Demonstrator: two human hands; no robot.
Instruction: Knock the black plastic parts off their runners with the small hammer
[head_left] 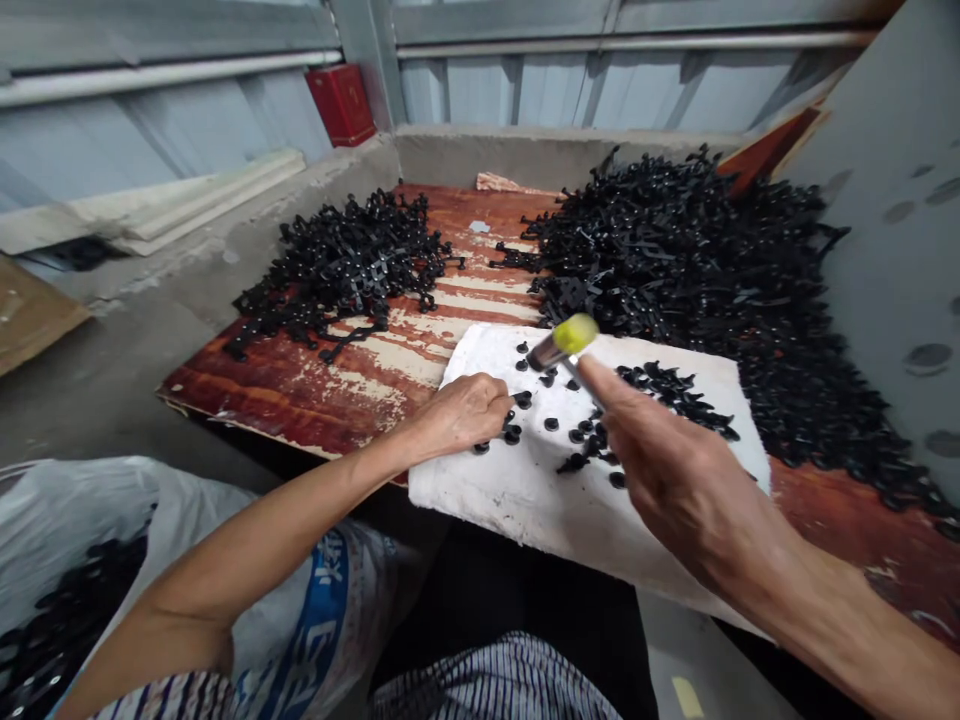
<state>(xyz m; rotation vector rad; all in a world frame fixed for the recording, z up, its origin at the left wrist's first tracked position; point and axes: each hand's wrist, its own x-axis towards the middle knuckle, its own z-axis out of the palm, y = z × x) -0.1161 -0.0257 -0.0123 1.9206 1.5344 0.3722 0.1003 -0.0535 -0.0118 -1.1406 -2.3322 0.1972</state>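
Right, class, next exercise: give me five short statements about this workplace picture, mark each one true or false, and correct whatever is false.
1. The right hand holds a hammer. True.
2. The left hand also grips a hammer. False: it is curled over the white pad, with a small black part at its fingertips.
3. In the picture, the right pile of black parts is larger than the left pile. True.
4. The red box stands on the white pad. False: it is at the back, in the corner by the wall.
5. The white bag at the lower left has black parts in it. True.
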